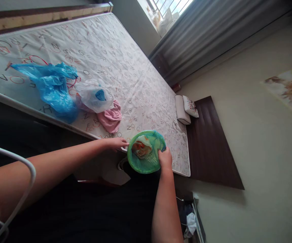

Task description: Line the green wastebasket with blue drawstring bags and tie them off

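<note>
A round green wastebasket [135, 167] is held in front of my body, tilted so that its inside faces me. A thin bluish-green plastic bag lines it, and a crumpled white and orange wrapper [143, 147] lies inside. My right hand [165, 157] grips its right rim, with the thumb over the edge onto the liner. At the left rim, my left hand [117, 143] has its fingertips closed on the edge; the undersides of those fingers are hidden. Beyond the left hand, a pink cloth [111, 118] lies on the mattress [141, 91].
A blue plastic bag [52, 87] and a clear plastic bag [91, 98] lie on the mattress. Pillows [184, 109] sit by the dark headboard [212, 145]. A white cable [26, 162] loops across my left arm. Grey curtains [201, 37] hang beside the window.
</note>
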Motion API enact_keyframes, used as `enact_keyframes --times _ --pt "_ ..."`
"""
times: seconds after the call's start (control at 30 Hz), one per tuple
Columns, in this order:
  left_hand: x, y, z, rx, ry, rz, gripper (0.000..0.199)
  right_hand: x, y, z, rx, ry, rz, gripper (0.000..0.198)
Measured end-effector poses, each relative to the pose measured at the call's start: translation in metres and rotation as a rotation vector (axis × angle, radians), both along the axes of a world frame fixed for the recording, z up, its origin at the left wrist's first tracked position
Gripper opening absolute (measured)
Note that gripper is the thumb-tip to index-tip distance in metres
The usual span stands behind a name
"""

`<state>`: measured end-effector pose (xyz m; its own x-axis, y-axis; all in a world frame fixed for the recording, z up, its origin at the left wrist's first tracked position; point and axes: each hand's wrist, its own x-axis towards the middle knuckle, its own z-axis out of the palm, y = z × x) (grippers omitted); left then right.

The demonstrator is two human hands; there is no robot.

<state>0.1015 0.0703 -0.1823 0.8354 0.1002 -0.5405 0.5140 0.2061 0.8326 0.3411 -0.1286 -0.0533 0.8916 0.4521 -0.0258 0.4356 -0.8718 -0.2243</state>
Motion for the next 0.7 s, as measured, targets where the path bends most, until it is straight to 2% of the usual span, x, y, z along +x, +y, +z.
enact_keyframes --times 0.07,0.13,0.2,0.27,0.33,0.47,0.6,0.7 --pt "0.0 -0.002 0.001 0.024 0.027 -0.002 0.083 0.004 -0.005 0.0 -0.01 -0.009 -0.019 0.047" --pt "0.0 -0.004 0.001 0.012 -0.001 -0.001 0.098 0.004 -0.009 0.0 0.013 -0.016 -0.02 0.049" --pt "0.002 -0.006 0.001 0.003 -0.107 0.036 0.1 0.001 -0.013 -0.001 0.083 -0.019 -0.003 0.056" --pt "0.005 -0.009 -0.001 0.051 -0.207 0.098 0.09 -0.004 -0.016 -0.003 0.177 -0.025 0.008 0.062" --pt "0.007 -0.012 -0.002 0.127 -0.242 0.136 0.072 -0.009 -0.018 -0.007 0.245 -0.03 0.017 0.063" --pt "0.009 -0.02 -0.005 0.168 -0.238 0.12 0.036 -0.015 -0.019 -0.011 0.296 -0.03 0.013 0.063" --pt "0.008 -0.026 -0.007 0.173 -0.254 0.091 0.031 -0.017 -0.019 -0.012 0.354 -0.044 0.008 0.06" --pt "0.007 -0.029 -0.01 0.269 -0.176 0.118 0.032 -0.017 -0.021 -0.014 0.427 -0.069 -0.008 0.057"
